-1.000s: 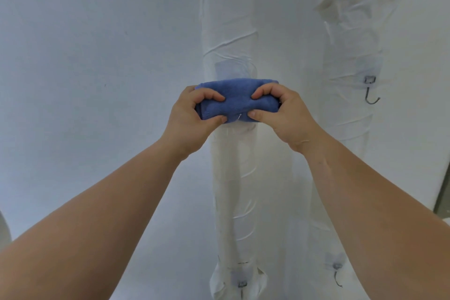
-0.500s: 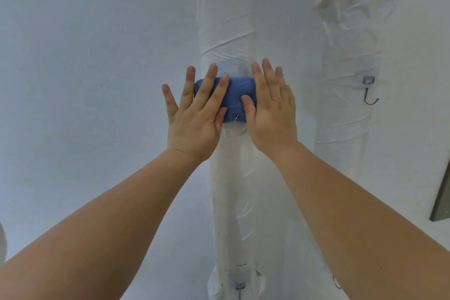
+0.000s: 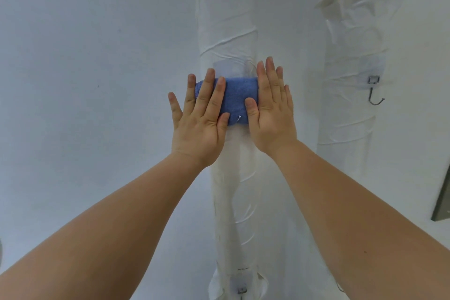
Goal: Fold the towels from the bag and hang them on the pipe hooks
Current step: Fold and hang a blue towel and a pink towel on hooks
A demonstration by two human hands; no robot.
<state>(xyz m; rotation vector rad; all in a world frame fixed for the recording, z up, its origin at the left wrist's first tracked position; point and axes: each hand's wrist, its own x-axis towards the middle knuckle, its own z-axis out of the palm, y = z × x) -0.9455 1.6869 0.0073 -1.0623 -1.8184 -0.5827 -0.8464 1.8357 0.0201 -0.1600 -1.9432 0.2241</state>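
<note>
**Folded towel pressed onto the hook of the centre pipe**

Left of centre, the left hand (image 3: pixel 197 124) lies flat with fingers straight and spread. Its grip is released, and it only presses on the left end of the blue towel (image 3: pixel 239 97). The towel sits at mid-frame against the wrapped centre pipe (image 3: pixel 226 19), just under a clear adhesive pad. It is a short, thick, horizontal bundle with soft, even pile, and no loose corner shows. A small metal hook tip (image 3: pixel 239 118) pokes out at its lower edge between the two thumbs, so the bundle appears to be seated on that hook.

Just right of it, the right hand (image 3: pixel 272 114) is equally flat, its grip also released, and it covers the towel's right end. Further right, the second wrapped pipe (image 3: pixel 350 129) carries an empty hook (image 3: pixel 375 96). At the bottom of the frame, another hook (image 3: pixel 241 291) low on the centre pipe also looks bare.

By this view, the towel is folded and apparently hung, and the hands are only settling it. At least two hooks await towels. The bag is out of view, so the number left cannot be told.
</note>
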